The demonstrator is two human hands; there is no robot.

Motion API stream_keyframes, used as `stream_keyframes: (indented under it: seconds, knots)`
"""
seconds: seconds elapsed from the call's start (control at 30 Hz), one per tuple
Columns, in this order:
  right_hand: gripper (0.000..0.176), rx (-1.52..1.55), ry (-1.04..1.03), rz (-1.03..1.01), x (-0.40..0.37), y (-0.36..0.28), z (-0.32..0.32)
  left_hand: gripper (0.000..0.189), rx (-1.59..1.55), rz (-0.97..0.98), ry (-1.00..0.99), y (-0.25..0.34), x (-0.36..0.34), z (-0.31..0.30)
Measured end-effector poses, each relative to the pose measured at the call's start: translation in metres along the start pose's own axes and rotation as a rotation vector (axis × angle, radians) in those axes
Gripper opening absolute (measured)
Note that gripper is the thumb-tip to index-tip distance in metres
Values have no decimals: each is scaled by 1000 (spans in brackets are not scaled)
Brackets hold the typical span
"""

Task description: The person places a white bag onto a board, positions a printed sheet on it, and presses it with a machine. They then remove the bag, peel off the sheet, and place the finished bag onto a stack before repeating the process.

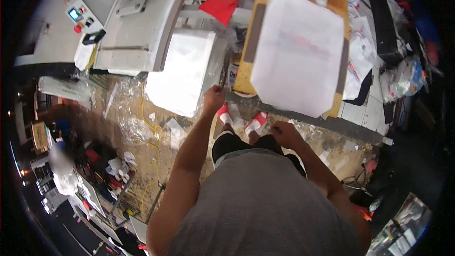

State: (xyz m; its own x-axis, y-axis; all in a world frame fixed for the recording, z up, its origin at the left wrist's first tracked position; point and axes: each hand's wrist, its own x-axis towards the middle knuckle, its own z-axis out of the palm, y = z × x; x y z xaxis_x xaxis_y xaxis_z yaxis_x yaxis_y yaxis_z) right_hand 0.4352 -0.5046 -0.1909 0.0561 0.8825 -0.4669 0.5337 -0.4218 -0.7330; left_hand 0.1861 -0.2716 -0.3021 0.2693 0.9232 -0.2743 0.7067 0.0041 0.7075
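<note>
My left hand [214,98] hangs at the lower right edge of a stack of white sheets [182,71], its fingers curled. Whether it touches the stack or holds anything is too small to tell. Below the wooden table [244,69], my right hand [286,135] is held near my thigh with fingers bent and partly hidden. A large white bag [298,52] with a handle lies flat on that table, a faint reddish print showing on it. Neither hand is on the bag.
A machine [137,24] with a small lit display stands at the upper left. A red cloth [220,8] lies beyond the stack. A yellow cable [156,137] and scraps litter the floor. Another person [65,175] is at the far left.
</note>
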Motion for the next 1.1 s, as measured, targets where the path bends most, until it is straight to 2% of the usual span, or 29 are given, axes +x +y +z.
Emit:
stream_keyframes:
  seconds: [0.07,0.13,0.2,0.27,0.33,0.4,0.47,0.53,0.57,0.6,0.67,0.8,0.87,0.9,0.97,1.03,1.07,1.1]
  knots:
    - [23,-239,12,31,-17,35,0,22,-32,-46,-18,-11,25,24]
    - [22,23,174,205,-46,74,-1,21,60,-75,24,-28,52,55]
    - [21,-61,292,456,-73,65,-15,22,50,-56,37,-45,77,84]
    - [21,-49,364,588,-110,113,-12,23,40,-42,40,-50,88,108]
    - [20,-25,436,574,-140,123,-12,30,204,-34,-26,-38,99,112]
    - [20,-20,421,611,-173,152,0,36,206,-46,-7,-46,109,122]
    - [19,-12,408,645,-181,159,8,40,216,0,153,-42,118,121]
    - [17,119,408,829,-184,152,20,37,197,-7,180,-46,132,127]
    - [30,-3,320,747,-212,198,37,35,180,-11,214,-46,140,128]
    - [30,-2,323,747,-210,199,44,35,180,-7,214,-48,147,127]
    - [19,27,425,690,-207,200,57,27,217,-75,29,-48,160,124]
    - [20,13,464,704,-197,199,50,20,257,22,101,-32,155,117]
    - [18,-76,439,532,-194,203,38,18,250,123,114,-24,148,112]
    - [18,-69,448,528,-192,203,35,18,253,134,118,-21,142,108]
    - [17,-14,537,620,-181,201,29,17,208,261,121,-15,127,97]
    - [16,88,574,611,-171,182,18,18,128,426,100,-13,93,88]
    - [16,184,599,601,-165,174,13,18,49,503,26,-13,72,84]
    - [25,186,587,623,-162,176,10,19,-26,578,-52,-14,49,79]
